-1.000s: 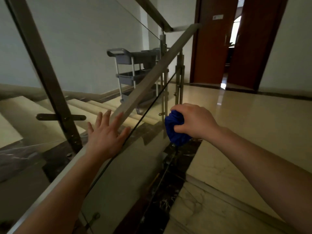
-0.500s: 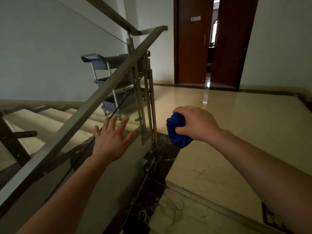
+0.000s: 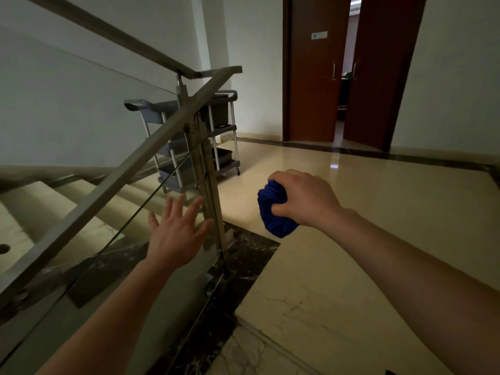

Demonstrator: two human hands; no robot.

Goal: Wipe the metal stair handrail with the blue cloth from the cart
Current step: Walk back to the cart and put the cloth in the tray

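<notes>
Glossy cream marble floor [image 3: 378, 212], slanting brushed-metal stair handrail [image 3: 130, 169] over glass, grey three-shelf cart [image 3: 221, 136] beyond it, left hand [image 3: 176, 234] spread flat near the post, right hand [image 3: 305, 198] clenching bunched blue cloth [image 3: 270, 209] beside the rail

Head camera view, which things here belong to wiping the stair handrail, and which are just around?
Part of the job:
- blue cloth, bunched in the right hand
- metal handrail, not yet touched by the cloth
- left hand, open beside the glass panel
- grey cart, where the cloth comes from

Just around:
- brown double doors, ajar
- stair steps
</notes>
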